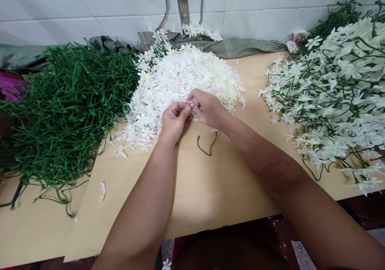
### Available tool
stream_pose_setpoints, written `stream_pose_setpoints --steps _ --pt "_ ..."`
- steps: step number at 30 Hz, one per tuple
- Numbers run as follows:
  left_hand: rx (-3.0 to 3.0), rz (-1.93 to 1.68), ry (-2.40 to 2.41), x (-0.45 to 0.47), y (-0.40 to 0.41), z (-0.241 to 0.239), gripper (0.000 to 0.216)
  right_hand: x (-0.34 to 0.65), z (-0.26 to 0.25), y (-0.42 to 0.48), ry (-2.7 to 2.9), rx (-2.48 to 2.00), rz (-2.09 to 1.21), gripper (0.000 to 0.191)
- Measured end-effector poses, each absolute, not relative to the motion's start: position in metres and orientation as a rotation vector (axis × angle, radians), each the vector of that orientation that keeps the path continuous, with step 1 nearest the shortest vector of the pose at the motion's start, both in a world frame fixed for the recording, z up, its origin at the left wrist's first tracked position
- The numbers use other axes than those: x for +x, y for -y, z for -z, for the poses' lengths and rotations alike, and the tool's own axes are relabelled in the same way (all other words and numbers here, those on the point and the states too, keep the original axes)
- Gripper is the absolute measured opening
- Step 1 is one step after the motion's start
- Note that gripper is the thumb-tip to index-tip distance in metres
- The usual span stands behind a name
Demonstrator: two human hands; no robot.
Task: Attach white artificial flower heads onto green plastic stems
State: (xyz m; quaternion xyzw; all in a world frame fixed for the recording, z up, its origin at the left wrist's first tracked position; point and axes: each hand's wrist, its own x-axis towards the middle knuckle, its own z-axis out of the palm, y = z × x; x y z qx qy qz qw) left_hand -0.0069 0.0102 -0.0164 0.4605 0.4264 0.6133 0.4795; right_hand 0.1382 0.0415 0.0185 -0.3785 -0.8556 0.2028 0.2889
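Observation:
My left hand (177,119) and my right hand (207,106) meet at the front edge of a heap of white artificial petals (183,71). Both have thumb and fingers pinched together around a small white petal piece (192,105), mostly hidden by the fingertips. Its exact shape is too small to make out. Just below the right hand, a single green plastic stem (207,154) lies curved on the board, with a pale bit at its upper end.
A large pile of green stems (72,105) spreads at the left. Assembled white flowers on green stems (337,93) are heaped at the right. A loose white petal strip (102,192) lies front left. Behind the board (210,198) are grey-green cloth (246,47) and a tiled wall (120,1).

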Motion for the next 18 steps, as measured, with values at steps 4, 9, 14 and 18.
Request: stream_pose_setpoints --steps 4,9,14,18 --pt "0.974 -1.555 -1.029 -0.0063 -0.0103 0.0111 0.035 0.1397 -0.0201 -0.0454 2.239 -1.01 -0.493 0.014" --pt "0.912 -1.542 -1.115 -0.0017 -0.0121 0.0067 0.029 0.1395 -0.0242 -0.0465 2.127 -1.003 -0.669 0.018" --pt "0.932 -1.497 -1.139 -0.0006 -0.012 0.0057 0.025 0.1385 -0.0244 -0.0443 2.005 -1.009 -0.818 0.016" --pt "0.936 -1.501 -1.106 -0.0017 -0.0125 0.0084 0.024 0.1379 -0.0239 -0.0436 2.011 -1.017 -0.721 0.018"
